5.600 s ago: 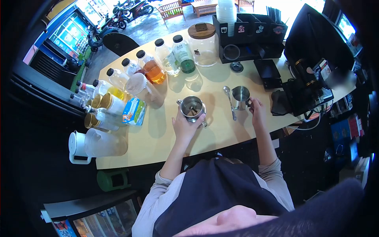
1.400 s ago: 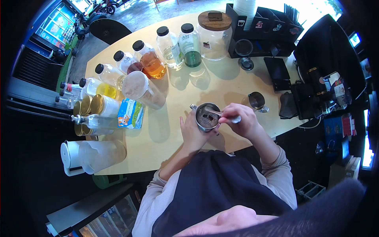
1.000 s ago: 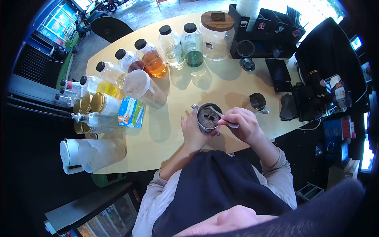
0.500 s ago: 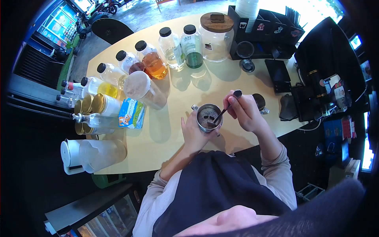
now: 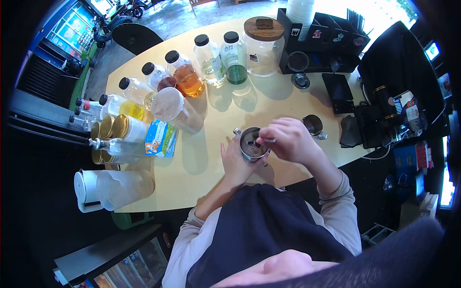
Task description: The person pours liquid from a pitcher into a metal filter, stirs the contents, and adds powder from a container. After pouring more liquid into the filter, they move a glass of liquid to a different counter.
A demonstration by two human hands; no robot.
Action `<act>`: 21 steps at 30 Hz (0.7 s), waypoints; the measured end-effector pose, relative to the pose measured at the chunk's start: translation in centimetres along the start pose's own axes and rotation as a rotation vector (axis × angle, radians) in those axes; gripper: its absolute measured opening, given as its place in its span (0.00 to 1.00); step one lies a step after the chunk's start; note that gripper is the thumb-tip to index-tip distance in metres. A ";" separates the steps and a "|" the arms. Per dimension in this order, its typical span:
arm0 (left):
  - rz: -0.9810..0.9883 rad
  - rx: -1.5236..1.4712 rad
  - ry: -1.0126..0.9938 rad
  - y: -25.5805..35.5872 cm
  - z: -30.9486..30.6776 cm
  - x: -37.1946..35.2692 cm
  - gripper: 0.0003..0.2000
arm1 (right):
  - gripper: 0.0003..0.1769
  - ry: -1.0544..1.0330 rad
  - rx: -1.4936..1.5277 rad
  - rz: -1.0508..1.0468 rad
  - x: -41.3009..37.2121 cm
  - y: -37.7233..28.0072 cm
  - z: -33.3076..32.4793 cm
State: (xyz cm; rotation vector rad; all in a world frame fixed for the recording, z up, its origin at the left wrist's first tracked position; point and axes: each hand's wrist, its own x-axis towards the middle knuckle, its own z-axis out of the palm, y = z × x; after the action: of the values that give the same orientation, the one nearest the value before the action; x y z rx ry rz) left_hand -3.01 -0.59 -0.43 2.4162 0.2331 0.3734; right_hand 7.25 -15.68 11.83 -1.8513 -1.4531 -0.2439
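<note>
My left hand (image 5: 235,163) is wrapped around a small metal cup (image 5: 251,159) with a side handle, keeping it upright near the table's front edge. Brown, bubbly liquid (image 5: 249,146) shows inside. Closed fingers of my right hand (image 5: 292,141) pinch a black long-handled spoon (image 5: 271,140) over the cup's right rim. Most of the spoon is hidden by the hand, and its lower end is hard to make out against the dark reflections. Just right of that hand stands a small glass jug (image 5: 313,125) with a handle.
Several black-capped bottles (image 5: 188,79) curve along the table's far side. Left are a tub with a pale lid (image 5: 166,104), a blue carton (image 5: 160,138), gold-lidded jars (image 5: 121,126) and plastic pitchers (image 5: 126,188). A wooden-lidded jar (image 5: 263,53) and black organizer (image 5: 321,36) stand behind.
My right hand has moved left and slightly down with the spoon, so its fingers now reach over the cup's rim. My left hand and the cup stay where they were.
</note>
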 end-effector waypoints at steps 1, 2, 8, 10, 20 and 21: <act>0.015 0.008 0.000 -0.1 0.0 0.0 0.48 | 0.08 -0.041 -0.111 -0.081 -0.1 -0.5 -0.1; 0.015 0.008 -0.002 -0.3 0.2 -0.1 0.48 | 0.08 -0.041 -0.111 -0.080 -0.3 -0.9 0.0; 0.010 -0.003 -0.021 -0.6 0.3 -0.2 0.50 | 0.06 -0.040 0.137 -0.018 -0.9 -0.3 1.3; 0.014 -0.019 0.001 -0.6 0.3 -0.2 0.50 | 0.05 -0.056 0.267 0.088 -0.7 -0.7 0.8; 0.001 -0.028 0.039 0.1 0.1 0.0 0.42 | 0.05 -0.090 0.494 0.363 -0.4 0.3 0.5; 0.005 -0.022 0.037 0.0 0.0 0.0 0.42 | 0.05 -0.091 0.495 0.364 -0.4 0.5 0.6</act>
State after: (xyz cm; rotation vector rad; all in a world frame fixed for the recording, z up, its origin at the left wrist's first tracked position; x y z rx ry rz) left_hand -3.00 -0.66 -0.44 2.3898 0.2383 0.4205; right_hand 7.37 -15.58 10.98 -1.6809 -1.0798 0.3532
